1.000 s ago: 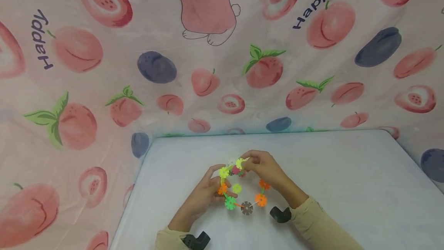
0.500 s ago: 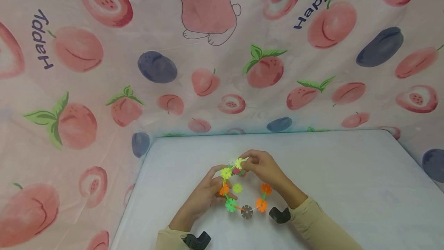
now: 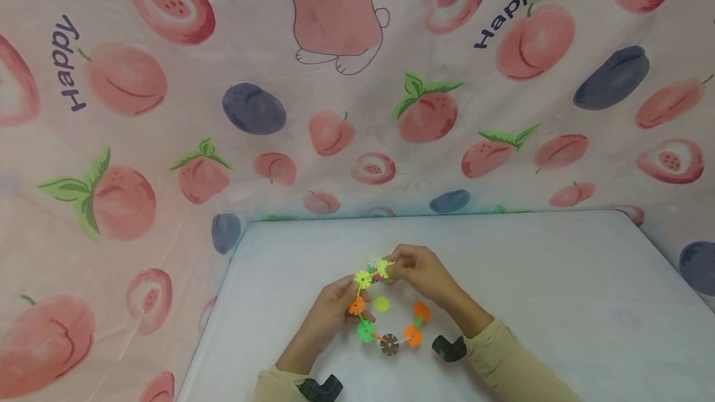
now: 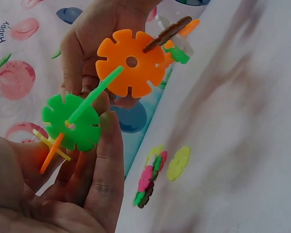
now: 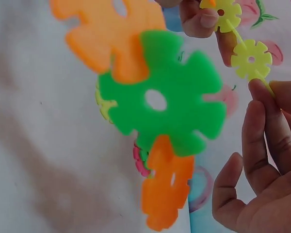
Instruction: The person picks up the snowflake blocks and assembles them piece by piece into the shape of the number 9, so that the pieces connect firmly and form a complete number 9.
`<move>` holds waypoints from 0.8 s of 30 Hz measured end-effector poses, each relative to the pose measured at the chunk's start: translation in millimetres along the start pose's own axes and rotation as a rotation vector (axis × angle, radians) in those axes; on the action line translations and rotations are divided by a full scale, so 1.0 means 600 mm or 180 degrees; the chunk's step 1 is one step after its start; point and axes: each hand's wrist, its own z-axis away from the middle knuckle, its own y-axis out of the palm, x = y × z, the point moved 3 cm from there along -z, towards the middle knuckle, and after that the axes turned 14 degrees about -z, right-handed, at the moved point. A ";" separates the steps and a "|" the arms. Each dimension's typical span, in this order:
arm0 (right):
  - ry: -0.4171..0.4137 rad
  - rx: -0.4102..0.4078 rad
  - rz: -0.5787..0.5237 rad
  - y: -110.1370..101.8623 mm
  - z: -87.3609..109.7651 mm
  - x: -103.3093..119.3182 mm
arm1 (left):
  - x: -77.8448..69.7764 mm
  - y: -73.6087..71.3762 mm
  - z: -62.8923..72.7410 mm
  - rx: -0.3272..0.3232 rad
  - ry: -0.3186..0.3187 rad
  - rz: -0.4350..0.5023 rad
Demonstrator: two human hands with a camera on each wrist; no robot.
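**Gripped at Nine O'Clock, Pinched at Twelve**

From the head view, can follow the whole curve of the chain of slotted, flower-shaped plastic discs [image 3: 365, 331], raised over the white cloth-smooth tabletop [image 3: 530, 303]. From the left wrist, can make out far better the small pile of pink, green, brown, white and yellow plastic discs [image 4: 149, 179], lying on the tabletop beyond — partly masked in the head view, near twelve o'clock. From the right wrist, get a close, blurred look at the chain's free end [image 5: 189, 97]: orange, green, then orange again, slotted edge into edge.

Bends into an open loop, anticlockwise from yellow at twelve through yellow at ten, orange at nine, green near eight and brown at six to orange at five and three; set flat and edge-on by turns.

Grasps the chain at nine with the left hand [image 3: 329, 306], fingers curled behind; pinches its yellow end at twelve with the right hand [image 3: 420, 268] — other fingers loosely bent. Inside the loop's outline, spot a loose pale-yellow plastic disc [image 3: 382, 304], on the tabletop.
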 end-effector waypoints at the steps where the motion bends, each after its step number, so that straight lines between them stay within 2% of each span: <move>1: -0.0011 0.0002 -0.0014 0.001 0.000 -0.001 | 0.000 0.000 0.000 -0.0011 0.0008 -0.0014; 7: -0.0005 0.0004 -0.0172 0.002 0.001 -0.010 | 0.003 0.004 -0.005 -0.0021 0.0000 -0.0081; 13: 0.0020 0.0010 -0.0288 0.005 -0.001 -0.015 | 0.004 0.004 -0.005 -0.0032 0.0016 -0.0009; 20: 0.0146 0.0035 -0.0552 0.007 -0.006 -0.024 | 0.007 0.002 -0.004 -0.0039 -0.0107 0.0127; 24: 0.0130 0.0087 -0.0568 0.009 -0.007 -0.028 | 0.008 0.002 -0.004 -0.0036 -0.0133 0.0108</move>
